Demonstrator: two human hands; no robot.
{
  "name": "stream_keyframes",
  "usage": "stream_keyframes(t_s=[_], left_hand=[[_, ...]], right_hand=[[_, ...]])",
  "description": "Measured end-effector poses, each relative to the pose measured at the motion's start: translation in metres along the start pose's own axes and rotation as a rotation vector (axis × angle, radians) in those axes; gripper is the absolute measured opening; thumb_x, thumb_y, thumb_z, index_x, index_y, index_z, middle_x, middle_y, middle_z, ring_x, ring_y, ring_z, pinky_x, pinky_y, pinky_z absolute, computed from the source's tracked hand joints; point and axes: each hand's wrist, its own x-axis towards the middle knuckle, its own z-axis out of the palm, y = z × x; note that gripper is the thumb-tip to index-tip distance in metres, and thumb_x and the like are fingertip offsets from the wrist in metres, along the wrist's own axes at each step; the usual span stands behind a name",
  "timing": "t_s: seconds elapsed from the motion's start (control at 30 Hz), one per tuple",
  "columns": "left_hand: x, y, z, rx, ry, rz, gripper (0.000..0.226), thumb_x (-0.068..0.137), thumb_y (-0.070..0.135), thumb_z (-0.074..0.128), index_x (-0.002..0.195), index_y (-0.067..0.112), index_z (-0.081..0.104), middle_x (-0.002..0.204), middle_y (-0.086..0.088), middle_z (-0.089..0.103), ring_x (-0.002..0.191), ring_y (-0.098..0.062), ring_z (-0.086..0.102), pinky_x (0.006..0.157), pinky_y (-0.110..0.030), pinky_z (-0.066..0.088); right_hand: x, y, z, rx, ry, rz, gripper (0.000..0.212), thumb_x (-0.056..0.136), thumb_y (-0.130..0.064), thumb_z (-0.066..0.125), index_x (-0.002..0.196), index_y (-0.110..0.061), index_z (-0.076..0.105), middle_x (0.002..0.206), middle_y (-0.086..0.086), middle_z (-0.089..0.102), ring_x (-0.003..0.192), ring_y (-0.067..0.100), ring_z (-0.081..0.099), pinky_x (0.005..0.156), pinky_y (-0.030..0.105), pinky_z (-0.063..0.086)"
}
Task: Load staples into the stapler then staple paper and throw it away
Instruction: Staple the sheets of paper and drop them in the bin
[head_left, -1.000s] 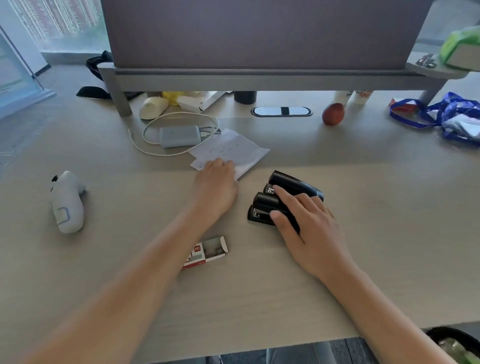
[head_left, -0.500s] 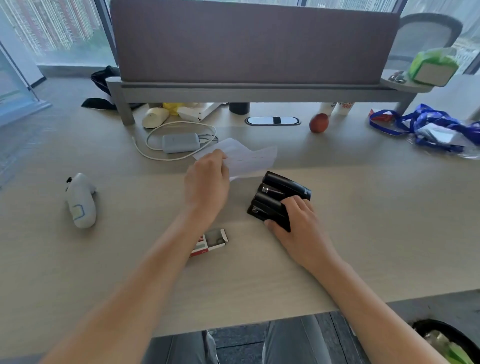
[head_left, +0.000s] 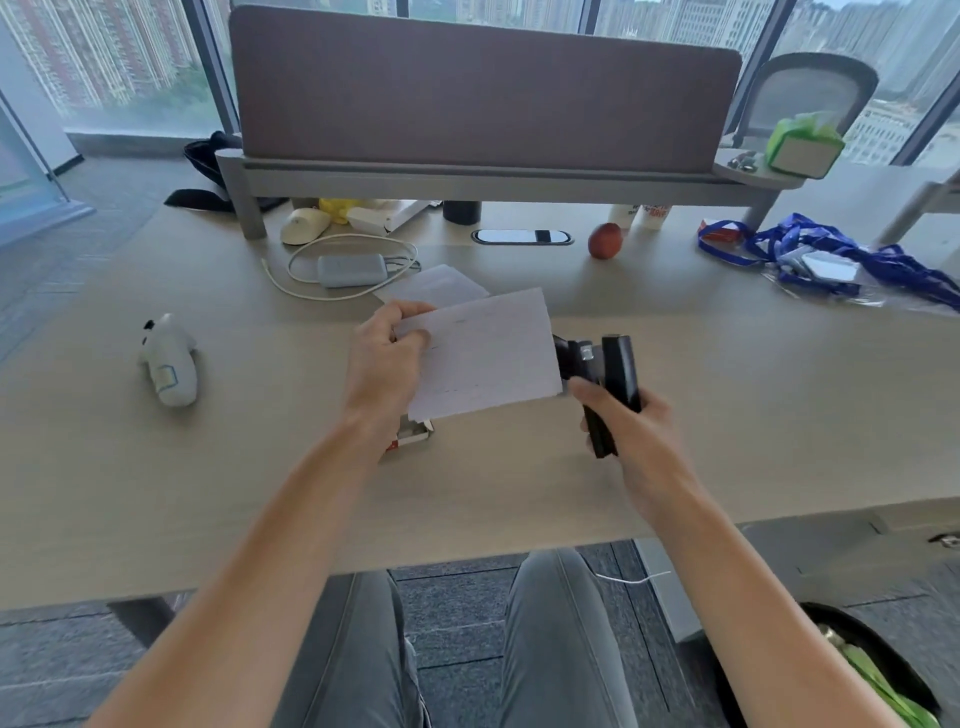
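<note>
My left hand (head_left: 382, 366) pinches the left edge of a white sheet of paper (head_left: 488, 356) and holds it up above the desk. My right hand (head_left: 631, 431) grips a black stapler (head_left: 613, 376), lifted off the desk, with its mouth at the paper's right edge. A small red and white staple box (head_left: 413, 434) lies open on the desk under the paper, partly hidden. More white paper (head_left: 434, 285) lies flat behind. A black bin (head_left: 872, 670) with green waste stands on the floor at lower right.
On the wooden desk (head_left: 727, 405) are a white controller (head_left: 169, 361) at left, a grey power bank with white cable (head_left: 350, 270), a red apple (head_left: 605, 240), blue lanyards (head_left: 831, 260) at right. A grey divider panel (head_left: 483, 88) rises at the back.
My left hand lifted the paper off the desk and turned it toward the stapler. My right hand picked the stapler up and brought it to the paper's right edge. The view tilted down.
</note>
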Motion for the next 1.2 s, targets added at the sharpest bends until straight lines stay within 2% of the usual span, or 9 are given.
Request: stream_keyframes(t_s=[0.13, 0.23, 0.37, 0.47, 0.6, 0.87, 0.97, 1.07, 1.2], left_hand=[[-0.010, -0.002, 0.004, 0.022, -0.091, -0.043, 0.033, 0.090, 0.005, 0.055, 0.089, 0.033, 0.072, 0.097, -0.007, 0.068, 0.078, -0.019, 0.060, 0.060, -0.029, 0.050], [-0.016, -0.003, 0.009, -0.002, -0.154, -0.111, 0.032, 0.091, 0.004, 0.054, 0.100, 0.028, 0.074, 0.100, -0.008, 0.072, 0.082, -0.024, 0.066, 0.068, -0.044, 0.059], [-0.015, -0.005, 0.010, -0.039, -0.145, -0.178, 0.029, 0.091, 0.009, 0.063, 0.112, 0.026, 0.070, 0.099, -0.002, 0.070, 0.084, -0.021, 0.068, 0.069, -0.040, 0.058], [-0.018, -0.004, 0.006, -0.450, -0.187, -0.413, 0.026, 0.091, 0.020, 0.066, 0.116, 0.013, 0.068, 0.103, -0.009, 0.072, 0.077, -0.020, 0.071, 0.059, -0.032, 0.060], [-0.044, -0.009, 0.025, -0.831, -0.277, -0.523, 0.027, 0.095, 0.021, 0.061, 0.116, 0.005, 0.064, 0.107, -0.017, 0.072, 0.101, -0.030, 0.070, 0.088, -0.042, 0.060], [-0.067, -0.019, 0.071, -0.434, -0.073, -0.398, 0.019, 0.099, 0.009, 0.054, 0.115, 0.018, 0.060, 0.117, -0.005, 0.071, 0.105, -0.025, 0.069, 0.085, -0.046, 0.061], [-0.061, -0.019, 0.067, -0.398, -0.045, -0.381, 0.022, 0.097, 0.005, 0.054, 0.109, 0.024, 0.057, 0.116, -0.001, 0.068, 0.107, -0.023, 0.066, 0.083, -0.046, 0.061], [-0.055, -0.018, 0.060, -0.387, -0.020, -0.368, 0.028, 0.096, 0.004, 0.056, 0.118, 0.020, 0.056, 0.117, 0.000, 0.068, 0.106, -0.021, 0.066, 0.080, -0.043, 0.063], [-0.051, -0.018, 0.057, -0.390, -0.008, -0.346, 0.025, 0.095, 0.007, 0.060, 0.115, 0.020, 0.059, 0.115, -0.004, 0.070, 0.104, -0.022, 0.069, 0.073, -0.036, 0.063]], right_hand=[[-0.004, -0.011, -0.005, 0.184, -0.069, 0.014, 0.041, 0.077, -0.023, 0.089, 0.108, 0.000, 0.074, 0.076, 0.008, 0.061, 0.063, 0.018, 0.055, 0.053, 0.030, 0.043], [-0.008, -0.014, -0.003, 0.200, -0.157, 0.049, 0.020, 0.076, -0.012, 0.087, 0.089, -0.008, 0.072, 0.067, 0.002, 0.059, 0.059, 0.016, 0.052, 0.053, 0.029, 0.040], [-0.011, -0.013, 0.001, 0.112, -0.078, 0.072, 0.023, 0.073, -0.004, 0.087, 0.079, -0.016, 0.069, 0.061, -0.007, 0.060, 0.059, 0.012, 0.054, 0.052, 0.027, 0.044], [-0.010, -0.011, 0.005, 0.247, 0.027, 0.169, 0.022, 0.076, -0.003, 0.084, 0.086, -0.014, 0.068, 0.072, -0.002, 0.060, 0.062, 0.012, 0.054, 0.052, 0.026, 0.046], [-0.006, -0.006, 0.017, 0.401, 0.153, 0.252, 0.023, 0.076, -0.003, 0.084, 0.090, -0.012, 0.068, 0.076, 0.002, 0.062, 0.061, 0.015, 0.055, 0.055, 0.028, 0.045], [-0.017, 0.004, 0.022, 0.089, 0.060, 0.070, 0.016, 0.084, -0.018, 0.083, 0.093, -0.011, 0.072, 0.072, -0.002, 0.070, 0.060, 0.008, 0.065, 0.056, 0.027, 0.051], [-0.026, -0.003, 0.010, -0.052, 0.030, 0.068, 0.038, 0.095, -0.049, 0.066, 0.098, -0.012, 0.074, 0.081, 0.006, 0.073, 0.065, 0.010, 0.066, 0.058, 0.021, 0.051], [-0.032, -0.002, -0.004, -0.164, -0.002, 0.085, 0.060, 0.103, -0.061, 0.041, 0.100, -0.012, 0.076, 0.088, 0.014, 0.078, 0.062, 0.011, 0.067, 0.057, 0.023, 0.051], [-0.036, -0.001, -0.017, -0.141, -0.083, 0.132, 0.059, 0.099, -0.056, 0.054, 0.103, 0.000, 0.070, 0.082, 0.019, 0.066, 0.057, 0.021, 0.064, 0.055, 0.035, 0.048]])
